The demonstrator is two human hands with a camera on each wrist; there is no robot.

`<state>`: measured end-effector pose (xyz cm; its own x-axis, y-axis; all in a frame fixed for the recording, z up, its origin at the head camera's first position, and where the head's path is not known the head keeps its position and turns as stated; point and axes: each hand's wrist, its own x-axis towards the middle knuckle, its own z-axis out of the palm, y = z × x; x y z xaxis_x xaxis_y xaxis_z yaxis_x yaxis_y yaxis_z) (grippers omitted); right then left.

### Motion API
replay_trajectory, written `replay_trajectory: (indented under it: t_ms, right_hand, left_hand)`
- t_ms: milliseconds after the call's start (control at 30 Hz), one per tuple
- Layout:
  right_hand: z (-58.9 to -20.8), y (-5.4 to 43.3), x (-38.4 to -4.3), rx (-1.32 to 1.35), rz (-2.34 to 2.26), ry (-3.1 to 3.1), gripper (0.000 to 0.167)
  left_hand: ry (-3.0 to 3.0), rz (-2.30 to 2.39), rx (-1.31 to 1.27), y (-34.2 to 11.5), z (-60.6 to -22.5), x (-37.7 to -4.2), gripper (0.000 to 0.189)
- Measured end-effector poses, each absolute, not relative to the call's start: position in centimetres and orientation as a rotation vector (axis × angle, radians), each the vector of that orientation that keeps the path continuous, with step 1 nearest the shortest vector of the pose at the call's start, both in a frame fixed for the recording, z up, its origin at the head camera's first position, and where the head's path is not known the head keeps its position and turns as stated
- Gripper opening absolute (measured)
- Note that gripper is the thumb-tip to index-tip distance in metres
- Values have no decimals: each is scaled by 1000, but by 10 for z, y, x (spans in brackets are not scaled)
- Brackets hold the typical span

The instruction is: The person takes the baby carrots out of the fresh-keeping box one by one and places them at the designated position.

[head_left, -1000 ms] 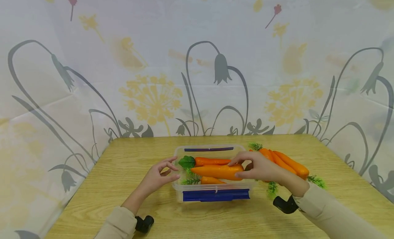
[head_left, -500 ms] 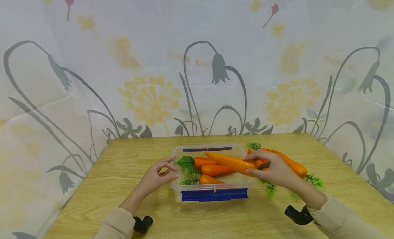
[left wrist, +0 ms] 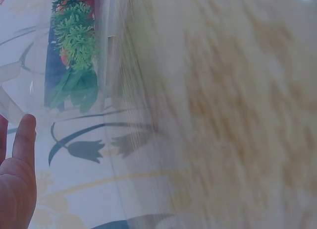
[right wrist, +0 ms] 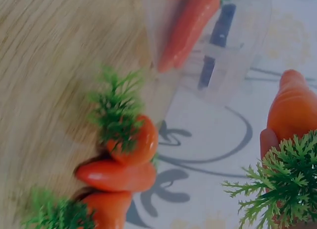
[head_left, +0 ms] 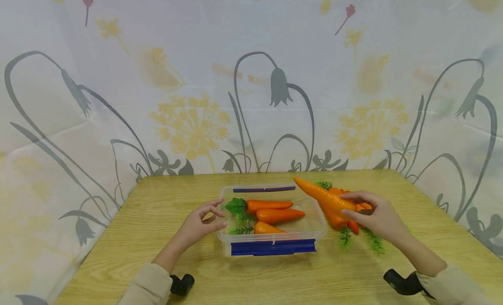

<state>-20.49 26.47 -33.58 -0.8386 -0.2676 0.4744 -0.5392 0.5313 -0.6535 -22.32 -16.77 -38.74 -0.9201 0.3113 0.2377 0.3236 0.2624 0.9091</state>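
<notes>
My right hand [head_left: 381, 216] grips an orange carrot [head_left: 324, 196] by its thick end, its tip slanting up and left over the right side of a clear plastic box [head_left: 271, 237]. In the right wrist view, leafy green fronds [right wrist: 292, 177] hang from the held carrot. Inside the box lie an upper carrot [head_left: 270, 205], a middle carrot [head_left: 280, 216] and a lower carrot [head_left: 268, 228], green tops to the left. My left hand [head_left: 198, 226] has loosely bent fingers right at the box's left rim and holds nothing.
Right of the box, several more carrots lie in a pile [head_left: 334, 218] on the wooden table [head_left: 157, 217], fronds pointing outward. A blue clasp [head_left: 273, 247] runs along the box's front. Behind stands a flower-patterned backdrop [head_left: 251, 121]. Each wrist carries a black mount [head_left: 182, 285].
My right hand has lifted the carrot out of the box and carried it right, toward the pile, tilting its tip upward. My left hand stays in place.
</notes>
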Motion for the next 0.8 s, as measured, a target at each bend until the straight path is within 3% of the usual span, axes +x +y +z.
replay_trajectory:
  t_ms: [800]
  right_hand:
    - [-360, 358, -212, 181, 1005, -2545, 38]
  left_hand:
    - [-2475, -1808, -637, -168, -389, -224, 26]
